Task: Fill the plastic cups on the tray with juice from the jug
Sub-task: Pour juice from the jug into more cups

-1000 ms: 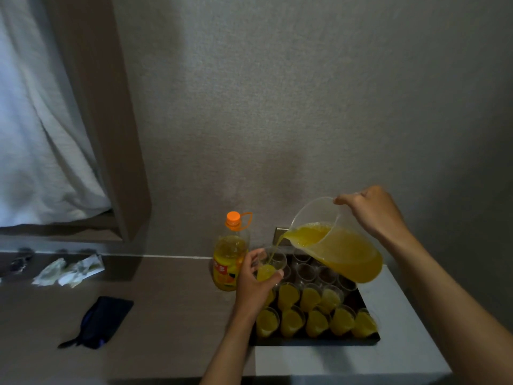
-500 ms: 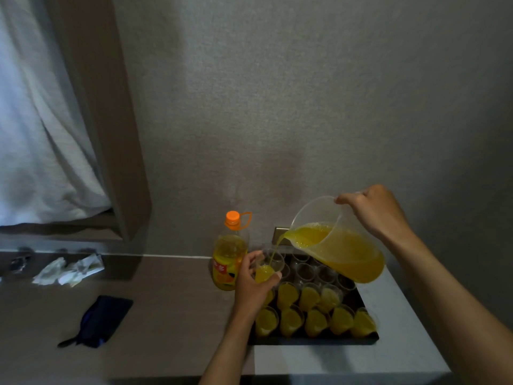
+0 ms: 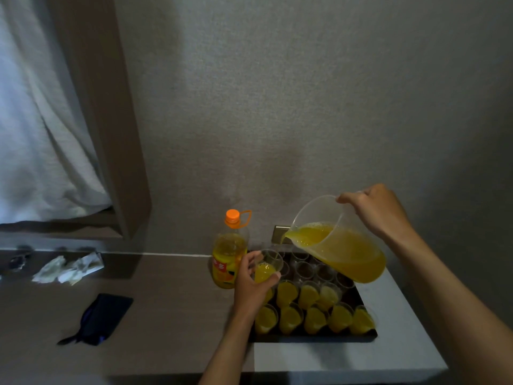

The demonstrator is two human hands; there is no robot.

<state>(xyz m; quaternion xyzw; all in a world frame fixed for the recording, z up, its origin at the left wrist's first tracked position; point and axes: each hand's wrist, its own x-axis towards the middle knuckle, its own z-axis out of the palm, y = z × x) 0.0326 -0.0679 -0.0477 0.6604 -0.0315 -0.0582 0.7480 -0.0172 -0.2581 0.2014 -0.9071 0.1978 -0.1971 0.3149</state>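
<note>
My right hand [image 3: 373,211] grips the handle of a clear plastic jug [image 3: 337,245], tilted left with orange juice at its spout. Just below the spout my left hand [image 3: 249,282] holds a clear plastic cup [image 3: 268,266], partly filled with juice, above the left end of a dark tray [image 3: 311,338]. Several filled cups [image 3: 313,319] stand in the tray's two front rows. Several empty clear cups [image 3: 305,269] stand in the rows behind, partly hidden by the jug.
A juice bottle [image 3: 229,259] with an orange cap stands left of the tray against the wall. A dark pouch [image 3: 102,318] and crumpled papers [image 3: 68,269] lie on the brown counter to the left. The tray rests on a white surface [image 3: 347,359] near its front edge.
The juice level in the held cup has risen slightly. Jug and both hands stay almost where they were.
</note>
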